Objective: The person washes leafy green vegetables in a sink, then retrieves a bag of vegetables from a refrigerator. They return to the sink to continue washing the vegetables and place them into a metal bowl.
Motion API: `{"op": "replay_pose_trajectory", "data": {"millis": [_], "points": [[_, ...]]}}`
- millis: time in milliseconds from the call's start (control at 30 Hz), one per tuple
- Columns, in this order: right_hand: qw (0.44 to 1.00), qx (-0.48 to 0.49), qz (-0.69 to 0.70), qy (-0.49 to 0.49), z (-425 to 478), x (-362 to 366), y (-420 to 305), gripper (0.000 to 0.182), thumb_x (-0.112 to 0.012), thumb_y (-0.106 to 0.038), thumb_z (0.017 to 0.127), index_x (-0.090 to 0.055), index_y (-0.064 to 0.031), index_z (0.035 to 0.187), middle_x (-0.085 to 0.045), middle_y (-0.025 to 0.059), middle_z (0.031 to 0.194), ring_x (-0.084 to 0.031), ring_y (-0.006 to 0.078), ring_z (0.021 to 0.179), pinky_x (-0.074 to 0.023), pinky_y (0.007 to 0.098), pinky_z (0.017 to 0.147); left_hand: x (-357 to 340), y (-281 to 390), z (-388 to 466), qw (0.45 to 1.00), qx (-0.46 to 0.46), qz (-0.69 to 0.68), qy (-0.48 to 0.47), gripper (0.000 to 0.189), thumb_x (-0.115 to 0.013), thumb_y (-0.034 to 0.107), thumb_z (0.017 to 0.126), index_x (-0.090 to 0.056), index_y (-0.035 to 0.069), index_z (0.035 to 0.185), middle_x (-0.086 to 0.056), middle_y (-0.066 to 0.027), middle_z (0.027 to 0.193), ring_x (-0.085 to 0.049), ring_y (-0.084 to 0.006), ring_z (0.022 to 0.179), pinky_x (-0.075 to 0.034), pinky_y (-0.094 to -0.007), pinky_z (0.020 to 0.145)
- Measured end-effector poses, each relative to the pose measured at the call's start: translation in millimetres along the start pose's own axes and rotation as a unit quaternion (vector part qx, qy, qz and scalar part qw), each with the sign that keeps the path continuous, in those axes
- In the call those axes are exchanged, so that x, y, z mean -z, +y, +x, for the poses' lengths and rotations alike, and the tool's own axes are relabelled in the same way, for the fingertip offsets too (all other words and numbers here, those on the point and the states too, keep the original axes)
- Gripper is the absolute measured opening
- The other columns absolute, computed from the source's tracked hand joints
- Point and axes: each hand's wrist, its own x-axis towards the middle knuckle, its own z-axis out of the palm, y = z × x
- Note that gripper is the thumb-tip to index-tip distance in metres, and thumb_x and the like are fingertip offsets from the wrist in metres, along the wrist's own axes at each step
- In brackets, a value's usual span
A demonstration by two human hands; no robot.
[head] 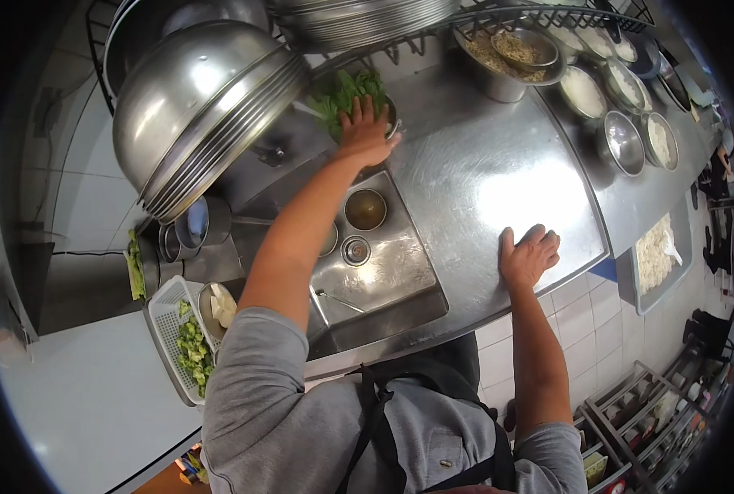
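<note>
My left hand (367,134) reaches forward over the back of the sink, its spread fingers on leafy greens (349,92) in a round metal container. Whether the fingers grip any leaves, I cannot tell. On the stainless steel counter (441,185) at the right, near the front edge, my right hand (529,256) rests with fingers apart and holds nothing. Between the arms lies a steel sink (391,265) with a drain. A round metal bowl of brownish liquid (365,210) stands in it, and another round vessel is partly hidden by my left forearm.
Large stacked metal bowls (200,111) lean at the upper left. A white plastic basket of chopped green vegetables (172,309) stands at left. Several bowls of white food (583,92) stand at the back right, near a grey tub of white food (654,259). A wire rack (428,37) spans the back.
</note>
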Motion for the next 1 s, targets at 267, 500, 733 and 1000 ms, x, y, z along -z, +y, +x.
{"op": "replay_pose_trajectory", "data": {"millis": [267,500,733,1000], "points": [[1.000,0.005,0.000,0.009,1,-2,2,0.077,-0.068,-0.056,0.089,-0.051,0.0023,0.136,-0.041,0.0304,0.148,-0.028,0.0447,0.149,-0.0223,0.0598,0.117,9,62,20,0.973,0.220,-0.068,0.001,0.082,-0.042,0.060,0.106,-0.026,0.009,0.169,-0.010,-0.0288,0.175,-0.005,-0.0495,0.162,-0.007,-0.0714,0.124],[1.000,0.008,-0.002,0.020,2,-2,3,0.074,-0.069,-0.055,0.089,-0.052,0.0021,0.134,-0.042,0.0308,0.149,-0.027,0.0457,0.150,-0.0221,0.0603,0.118,8,66,44,0.951,0.295,-0.088,-0.022,0.094,-0.045,0.067,0.101,-0.023,0.007,0.169,-0.010,-0.0296,0.175,-0.005,-0.0500,0.161,-0.009,-0.0717,0.123],[1.000,0.002,0.000,0.013,2,-3,3,0.074,-0.069,-0.055,0.089,-0.052,0.0019,0.133,-0.043,0.0310,0.148,-0.028,0.0453,0.150,-0.0223,0.0597,0.118,55,28,20,0.993,0.046,0.047,-0.102,0.145,-0.083,0.082,0.061,-0.024,0.005,0.169,-0.015,-0.0262,0.175,-0.008,-0.0427,0.163,-0.012,-0.0699,0.124],[1.000,0.003,0.001,0.011,4,-1,2,0.076,-0.070,-0.056,0.088,-0.052,0.0020,0.133,-0.043,0.0303,0.146,-0.028,0.0445,0.149,-0.0226,0.0594,0.117,59,-10,14,0.980,-0.103,0.133,-0.102,0.139,-0.080,0.084,0.060,-0.033,0.008,0.166,-0.020,-0.0342,0.171,-0.006,-0.0515,0.161,0.000,-0.0700,0.126]]}}
